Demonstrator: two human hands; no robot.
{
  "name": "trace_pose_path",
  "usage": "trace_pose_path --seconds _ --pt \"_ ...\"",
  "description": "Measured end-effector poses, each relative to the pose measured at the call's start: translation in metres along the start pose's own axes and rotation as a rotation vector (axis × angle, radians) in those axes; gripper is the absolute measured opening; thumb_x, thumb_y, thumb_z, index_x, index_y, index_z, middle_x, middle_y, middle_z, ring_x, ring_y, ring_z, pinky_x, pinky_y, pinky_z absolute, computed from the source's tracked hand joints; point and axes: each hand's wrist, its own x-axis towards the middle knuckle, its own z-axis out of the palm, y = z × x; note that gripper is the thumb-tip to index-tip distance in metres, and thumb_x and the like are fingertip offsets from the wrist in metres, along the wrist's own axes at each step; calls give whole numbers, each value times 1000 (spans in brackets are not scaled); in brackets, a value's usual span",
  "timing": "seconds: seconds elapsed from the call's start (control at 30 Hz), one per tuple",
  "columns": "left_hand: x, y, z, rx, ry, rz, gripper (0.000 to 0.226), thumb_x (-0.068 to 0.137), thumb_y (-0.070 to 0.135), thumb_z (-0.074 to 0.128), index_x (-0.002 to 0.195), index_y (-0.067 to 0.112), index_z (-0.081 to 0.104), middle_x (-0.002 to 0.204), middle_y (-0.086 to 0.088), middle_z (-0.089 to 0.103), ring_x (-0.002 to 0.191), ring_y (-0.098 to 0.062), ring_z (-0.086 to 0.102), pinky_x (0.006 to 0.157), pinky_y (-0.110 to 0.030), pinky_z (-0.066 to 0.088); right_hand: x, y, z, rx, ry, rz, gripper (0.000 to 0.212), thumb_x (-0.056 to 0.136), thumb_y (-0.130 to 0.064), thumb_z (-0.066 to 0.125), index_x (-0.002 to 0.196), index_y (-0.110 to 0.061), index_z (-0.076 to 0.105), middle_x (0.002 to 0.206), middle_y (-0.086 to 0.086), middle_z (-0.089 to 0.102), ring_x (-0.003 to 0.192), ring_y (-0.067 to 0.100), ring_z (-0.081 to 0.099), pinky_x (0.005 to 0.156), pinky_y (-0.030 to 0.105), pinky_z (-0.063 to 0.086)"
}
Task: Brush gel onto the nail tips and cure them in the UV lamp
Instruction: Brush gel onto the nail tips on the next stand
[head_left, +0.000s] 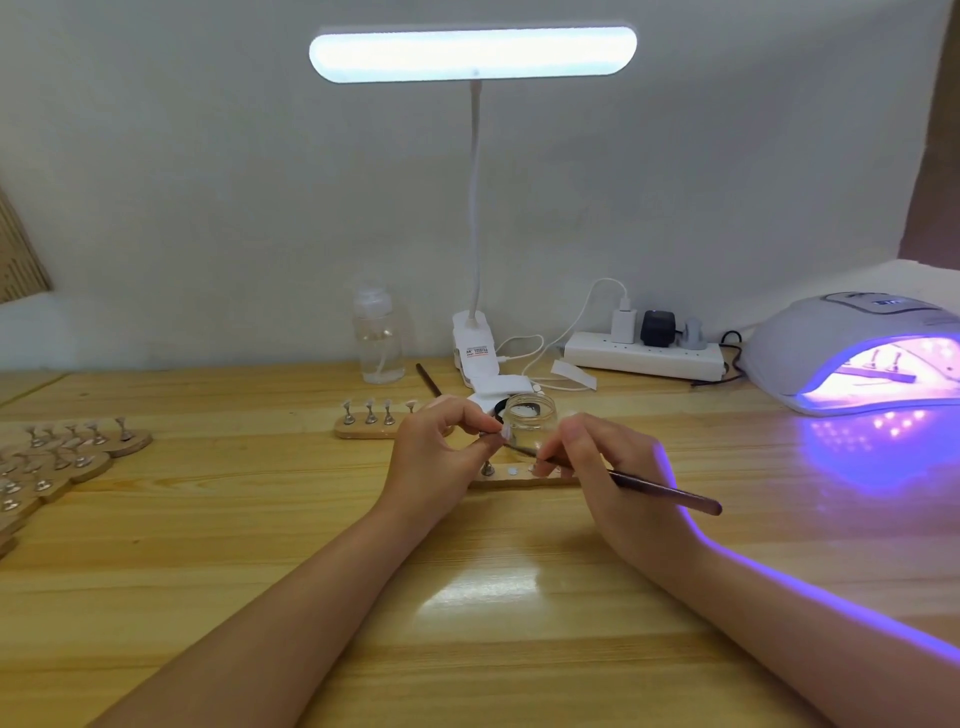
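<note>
My left hand (441, 452) pinches a small metal stand with a pale nail tip (503, 432) on its end, held just above a wooden holder strip (519, 479). My right hand (602, 462) grips a dark, thin brush (670, 491) like a pen, its bristle end touching the nail tip. One stand (488, 469) still sits upright on that strip. A small clear gel jar (530, 418) stands open right behind my fingers. The UV lamp (852, 358) at the right glows purple, with a strip of nail stands (883, 373) inside it.
Another wooden strip with several tipped stands (371, 423) lies behind my left hand. Several more strips (57, 462) are stacked at the left edge. A clear pump bottle (378, 338), a desk light (472, 54), a power strip (644, 353) and a spare brush (428, 379) line the back.
</note>
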Motion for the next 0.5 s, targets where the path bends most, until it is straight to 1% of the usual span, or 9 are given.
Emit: trace_pose_path --seconds 0.07,0.13,0.2,0.23,0.27,0.33,0.4,0.5 --pt "0 0 0 -1 -2 -10 30 69 9 76 63 33 59 71 12 59 74 7 52 71 -3 37 1 1 0 -36 19 -1 34 87 -45 35 74 -27 61 72 -8 65 71 4 59 67 17 46" --pt "0 0 0 2 -9 -17 29 69 9 76 63 32 60 71 12 60 74 7 52 72 -4 38 1 1 0 -67 4 14 31 87 -46 38 75 -30 61 74 -10 65 73 2 58 68 13 43" --pt "0 1 0 0 -12 -18 28 70 9 76 63 31 60 71 12 60 74 7 52 72 -4 38 0 1 1 -39 -14 23 33 86 -49 34 72 -32 60 70 -12 65 72 4 60 73 19 44" --pt "0 1 0 -3 -10 -18 27 70 10 76 63 31 61 71 12 60 74 7 53 71 -4 38 0 0 1 -17 -10 22 34 86 -48 33 70 -33 59 68 -12 65 71 6 61 74 23 46" --pt "0 1 0 -6 -8 -19 27 70 10 76 63 31 61 70 12 60 73 7 53 72 -4 38 -1 1 1 -10 5 11 34 86 -47 33 70 -33 59 68 -11 65 70 6 61 73 24 47" --pt "-1 1 0 -9 -11 -26 25 70 11 76 64 30 62 71 12 60 73 7 53 72 -6 39 0 2 0 -42 48 -18 32 88 -44 36 73 -30 60 71 -9 64 72 5 60 69 18 46" --pt "-1 1 -1 -16 -12 -36 25 70 11 76 64 30 62 71 12 61 73 6 53 73 -8 40 1 1 0 -73 39 -8 29 92 -47 42 77 -31 61 76 -9 65 75 3 59 69 16 45" --pt "0 1 0 -6 -12 -37 26 70 11 76 64 31 61 71 12 61 74 7 53 71 -5 38 0 1 0 -23 -5 45 31 90 -50 41 73 -33 60 71 -9 67 71 4 60 71 23 48"
